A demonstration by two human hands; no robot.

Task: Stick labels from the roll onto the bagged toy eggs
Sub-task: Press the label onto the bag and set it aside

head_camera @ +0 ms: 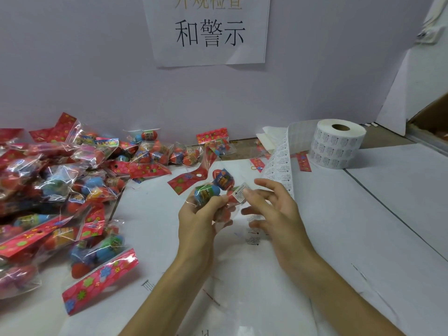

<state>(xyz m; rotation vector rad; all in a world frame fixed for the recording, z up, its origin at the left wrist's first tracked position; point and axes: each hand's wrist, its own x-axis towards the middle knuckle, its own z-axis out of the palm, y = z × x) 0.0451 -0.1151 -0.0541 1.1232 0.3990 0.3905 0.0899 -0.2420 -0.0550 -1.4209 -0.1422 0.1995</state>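
Up close, the left hand (198, 214) curls its fingers round a clear bag of toy eggs (213, 187) held above the white table (363, 214). The right hand (274, 209) has its fingers spread and nearly straight, with one fingertip (247, 193) touching a small white label (238, 194) on that bag. Just beyond, a strip of labels (281, 166) runs back to the label roll (339, 144) standing on the right, and a pile of bagged eggs (60, 185) lies on the left, below a paper sign (208, 32) on the wall.

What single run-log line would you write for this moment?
left hand grips bag of toy eggs | right hand touches warning label on it | label roll on end, strip unwound toward hands
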